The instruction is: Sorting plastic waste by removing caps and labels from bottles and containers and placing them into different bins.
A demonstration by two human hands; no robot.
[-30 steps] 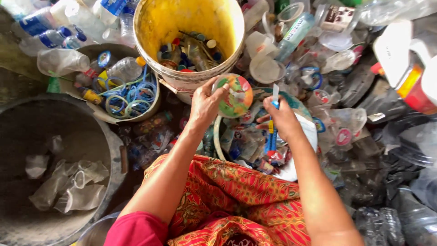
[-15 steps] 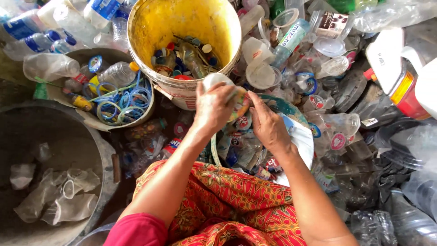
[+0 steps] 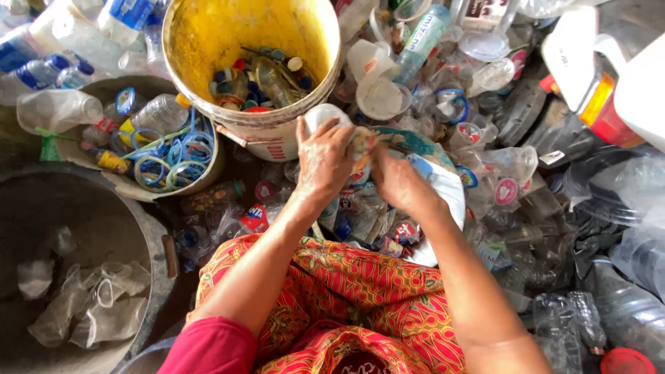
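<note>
Change since earlier: both hands have come together just below the bucket's rim; a second ago they were apart, the right one holding a thin blue-and-white stick that no longer shows, and the left one showing the cup's colourful printed face.
Left hand: the left hand (image 3: 324, 158) is curled round a small white plastic cup with a colourful printed wrap (image 3: 320, 116), fingers closed over its side, only the white end peeking out above the knuckles.
Right hand: the right hand (image 3: 393, 179) is closed in a narrow pinch on the cup's wrap at the spot where the two hands meet; I cannot tell exactly what the fingertips grip.
Cup's place: held in the air, just in front of the large yellow plastic bucket (image 3: 208, 41) and touching or nearly touching its outer wall.
Bucket contents: loose bottle caps and small scraps in mixed colours lie at the bottom.
Left of bucket: a shallow round basin (image 3: 208, 176) holds blue plastic rings and crushed clear bottles.
Far left: a big dark round tub (image 3: 149, 228) holds crumpled clear plastic.
Under the hands: a white and teal plastic bowl (image 3: 450, 190) sits among heaped clear cups and lids.
Lap: red patterned cloth (image 3: 360, 291) covers the person's knees.
</note>
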